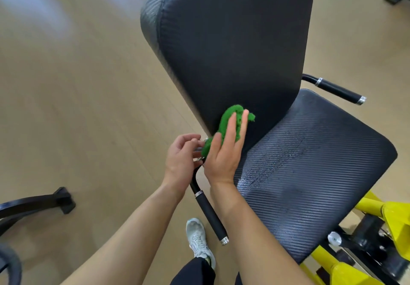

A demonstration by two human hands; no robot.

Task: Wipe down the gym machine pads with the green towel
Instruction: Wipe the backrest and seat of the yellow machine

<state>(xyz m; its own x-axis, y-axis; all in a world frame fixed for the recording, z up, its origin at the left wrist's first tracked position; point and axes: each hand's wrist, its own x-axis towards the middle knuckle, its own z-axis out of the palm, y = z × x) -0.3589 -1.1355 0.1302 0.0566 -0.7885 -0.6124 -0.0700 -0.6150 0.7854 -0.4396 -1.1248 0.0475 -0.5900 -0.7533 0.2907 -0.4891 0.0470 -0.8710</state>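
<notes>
Progress looks partial, judging by how things lie. Right hand (224,151) lies flat, fingers straight, pressing the bunched green towel (233,116) against the bottom edge of the back pad (233,40), just above the crease where it meets the seat pad (310,162). The towel shows beyond the fingertips and between the fingers, with its lower end trailing toward the left hand (182,153). That hand sits just beside the right one, fingers loosely curled at a metal fitting at the root of the near handle (210,216), which runs back below both wrists. Whether it pinches the fitting, the towel's tail or nothing at all I cannot tell.

Above the right hand, the long stretch of back pad shows no streaks or damp marks, so nothing says whether it has been covered. Right of the right wrist, the seat pad carries a mottled, shinier patch that may be moisture from wiping, though that is only a guess. The outer part of the seat, furthest from both hands, looks plain and is probably left to do.
</notes>
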